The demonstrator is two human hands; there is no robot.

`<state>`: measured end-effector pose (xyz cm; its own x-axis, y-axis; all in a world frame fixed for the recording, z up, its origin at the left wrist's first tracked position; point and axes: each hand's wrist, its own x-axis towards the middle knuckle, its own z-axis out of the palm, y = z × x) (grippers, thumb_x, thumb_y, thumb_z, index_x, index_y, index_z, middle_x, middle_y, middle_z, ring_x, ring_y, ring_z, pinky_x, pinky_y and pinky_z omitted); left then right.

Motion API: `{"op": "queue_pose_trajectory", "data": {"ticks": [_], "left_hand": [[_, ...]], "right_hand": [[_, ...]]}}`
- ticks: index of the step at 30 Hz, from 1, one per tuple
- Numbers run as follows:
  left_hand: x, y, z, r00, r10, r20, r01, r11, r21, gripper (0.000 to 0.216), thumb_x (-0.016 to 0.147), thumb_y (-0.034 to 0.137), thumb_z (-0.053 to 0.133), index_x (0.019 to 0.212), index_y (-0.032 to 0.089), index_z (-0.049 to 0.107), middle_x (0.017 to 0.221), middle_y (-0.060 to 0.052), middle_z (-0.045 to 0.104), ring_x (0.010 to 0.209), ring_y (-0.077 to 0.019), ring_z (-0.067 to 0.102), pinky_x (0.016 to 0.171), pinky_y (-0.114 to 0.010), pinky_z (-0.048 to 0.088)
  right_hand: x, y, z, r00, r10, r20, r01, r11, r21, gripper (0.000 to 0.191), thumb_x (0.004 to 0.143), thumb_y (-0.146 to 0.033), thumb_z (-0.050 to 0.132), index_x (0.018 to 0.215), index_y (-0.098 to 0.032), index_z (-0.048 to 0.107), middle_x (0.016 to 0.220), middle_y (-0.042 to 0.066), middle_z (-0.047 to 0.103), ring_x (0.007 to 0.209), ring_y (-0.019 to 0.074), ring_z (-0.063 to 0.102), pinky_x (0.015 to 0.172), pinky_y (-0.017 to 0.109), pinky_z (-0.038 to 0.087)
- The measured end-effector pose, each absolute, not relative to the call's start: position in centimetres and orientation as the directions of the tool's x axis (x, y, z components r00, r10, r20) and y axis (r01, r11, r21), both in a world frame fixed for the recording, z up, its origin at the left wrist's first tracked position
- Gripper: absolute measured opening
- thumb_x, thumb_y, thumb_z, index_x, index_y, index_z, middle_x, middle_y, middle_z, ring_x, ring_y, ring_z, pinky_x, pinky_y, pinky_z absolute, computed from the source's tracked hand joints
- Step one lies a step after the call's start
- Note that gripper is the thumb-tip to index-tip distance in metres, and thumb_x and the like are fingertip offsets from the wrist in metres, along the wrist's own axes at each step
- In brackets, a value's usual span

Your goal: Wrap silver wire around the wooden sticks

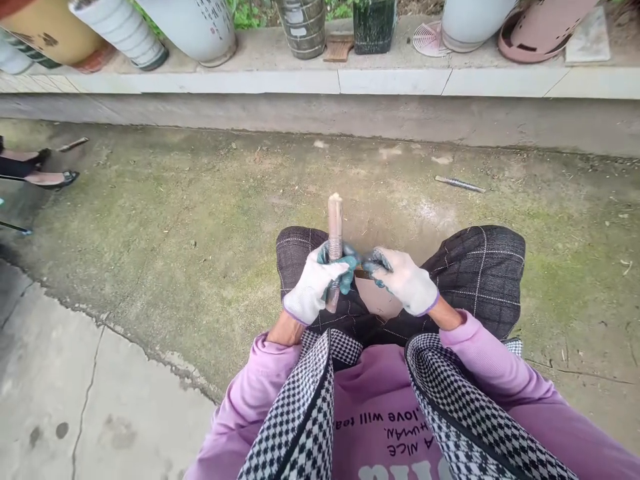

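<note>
My left hand [320, 277], in a white glove with a green-coated palm, is closed around a short wooden stick [335, 220]. The stick stands nearly upright over my lap, with thin windings round its middle and its lower end showing below the glove. My right hand [400, 277], gloved the same way, is held in a pinch just to the right of the left fingers. What lies between its fingertips is too small to make out.
Another stick with a dark wrapped part [460, 184] lies on the mossy ground ahead to the right. Flower pots [200, 30] line a tiled ledge [300, 81] across the front. A person's foot [53, 178] and a thin stick [73, 144] are at far left.
</note>
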<state>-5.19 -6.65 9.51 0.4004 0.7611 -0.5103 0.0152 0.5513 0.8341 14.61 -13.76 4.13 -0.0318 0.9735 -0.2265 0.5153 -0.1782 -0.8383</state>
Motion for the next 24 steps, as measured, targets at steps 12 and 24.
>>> {"op": "queue_pose_trajectory", "data": {"ticks": [12, 24], "left_hand": [[-5.1, -5.3, 6.8, 0.332, 0.767, -0.549, 0.467, 0.372, 0.802, 0.020, 0.085, 0.031, 0.085, 0.080, 0.020, 0.070, 0.075, 0.004, 0.064, 0.074, -0.0136, 0.055, 0.069, -0.027, 0.044], [2.7, -1.7, 5.8, 0.547, 0.491, -0.678, 0.829, -0.203, 0.521, 0.016, 0.111, 0.023, 0.073, 0.122, 0.020, 0.084, 0.119, -0.013, 0.084, 0.111, -0.0333, 0.086, 0.093, -0.039, 0.066]], "right_hand": [[14.7, -11.5, 1.4, -0.049, 0.948, -0.315, 0.632, -0.215, -0.745, 0.020, 0.100, -0.033, 0.082, 0.090, -0.031, 0.065, 0.092, 0.006, 0.082, 0.084, 0.0280, 0.076, 0.077, 0.038, 0.055], [25.3, -11.8, -4.3, -0.049, 0.884, -0.465, 0.280, -0.435, -0.856, 0.028, 0.075, -0.050, 0.099, 0.077, -0.034, 0.076, 0.078, 0.005, 0.083, 0.070, 0.0298, 0.079, 0.061, 0.042, 0.071]]}}
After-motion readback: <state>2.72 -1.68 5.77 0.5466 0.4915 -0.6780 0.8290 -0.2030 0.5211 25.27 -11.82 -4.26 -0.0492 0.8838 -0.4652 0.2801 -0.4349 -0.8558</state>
